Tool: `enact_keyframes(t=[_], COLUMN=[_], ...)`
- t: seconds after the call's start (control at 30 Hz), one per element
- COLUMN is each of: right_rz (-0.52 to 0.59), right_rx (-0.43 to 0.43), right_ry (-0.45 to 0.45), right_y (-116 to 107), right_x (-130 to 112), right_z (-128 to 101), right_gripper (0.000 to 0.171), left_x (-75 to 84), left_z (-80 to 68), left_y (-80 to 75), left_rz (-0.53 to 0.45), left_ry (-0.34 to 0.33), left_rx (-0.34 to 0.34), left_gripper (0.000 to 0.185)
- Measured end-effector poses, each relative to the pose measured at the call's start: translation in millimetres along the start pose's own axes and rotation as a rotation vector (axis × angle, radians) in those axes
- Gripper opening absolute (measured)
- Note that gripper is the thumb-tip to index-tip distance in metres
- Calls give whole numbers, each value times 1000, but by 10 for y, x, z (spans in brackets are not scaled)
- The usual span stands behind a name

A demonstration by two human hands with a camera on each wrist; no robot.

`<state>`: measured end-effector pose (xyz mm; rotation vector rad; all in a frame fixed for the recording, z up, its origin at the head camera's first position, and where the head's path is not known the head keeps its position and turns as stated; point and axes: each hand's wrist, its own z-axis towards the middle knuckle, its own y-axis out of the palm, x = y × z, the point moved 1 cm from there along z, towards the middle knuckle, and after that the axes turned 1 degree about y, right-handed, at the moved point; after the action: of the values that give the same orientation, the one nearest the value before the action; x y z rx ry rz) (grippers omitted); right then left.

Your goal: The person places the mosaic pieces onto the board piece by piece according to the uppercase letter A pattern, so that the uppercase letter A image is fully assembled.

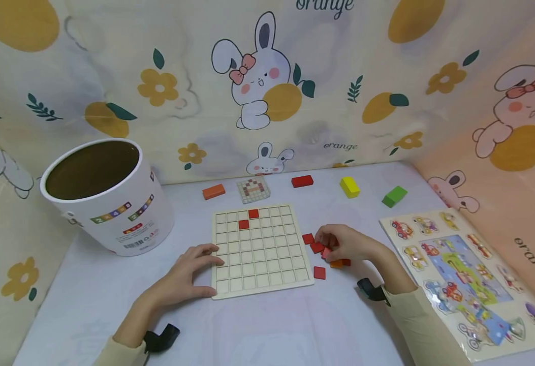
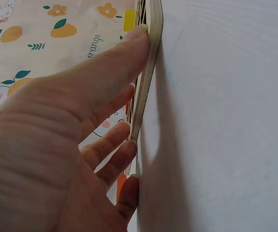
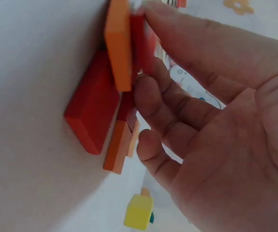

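A pale wooden grid board (image 1: 262, 256) lies flat on the table, with one red square tile (image 1: 244, 224) and another red tile (image 1: 254, 214) in its upper cells. My left hand (image 1: 182, 272) rests on the board's left edge, fingers spread, thumb near the lower corner. To the board's right, my right hand (image 1: 351, 245) pinches a red tile (image 3: 139, 41) between thumb and fingertips. Around those fingertips lie several loose tiles, among them a red tile (image 1: 308, 238), an orange tile (image 1: 336, 264) and a separate red tile (image 1: 319, 273). The fingers partly hide the pile.
Behind the board lie an orange block (image 1: 214, 191), a small pattern card (image 1: 253, 189), a red block (image 1: 302, 181), a yellow block (image 1: 350, 187) and a green block (image 1: 394, 196). A white bucket (image 1: 150, 213) stands at left, a picture puzzle board (image 1: 409, 269) at right.
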<state>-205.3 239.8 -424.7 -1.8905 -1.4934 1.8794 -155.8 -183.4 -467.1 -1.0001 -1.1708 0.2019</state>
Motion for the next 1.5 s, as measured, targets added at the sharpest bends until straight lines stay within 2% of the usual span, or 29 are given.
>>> enact_keyframes(t=[0.3, 0.5, 0.67, 0.93, 1.1, 1.27, 1.5], right_rz=[1, 59, 72, 62, 84, 72, 29], right_rx=[18, 86, 139, 101, 83, 71, 54], right_ry=[38, -28, -46, -96, -153, -144, -97], right_y=[-30, -89, -140, -33, 113, 184, 185], right_x=[7, 1, -152, -435, -518, -577, -599], right_z=[31, 104, 357, 1035, 1338, 1456, 1471], right_gripper=[27, 19, 14, 13, 14, 14, 12], left_x=[-8, -8, -11, -12, -13, -15, -6], left_z=[-5, -7, -5, 3, 3, 1, 5], left_y=[3, 6, 21, 3, -14, -18, -21], left_rz=[-2, -6, -11, 8, 21, 14, 8], left_ry=[-2, -6, -12, 0, 3, -1, 5], left_rx=[1, -4, -12, -11, -12, -15, -8], left_gripper=[59, 58, 58, 57, 58, 58, 57])
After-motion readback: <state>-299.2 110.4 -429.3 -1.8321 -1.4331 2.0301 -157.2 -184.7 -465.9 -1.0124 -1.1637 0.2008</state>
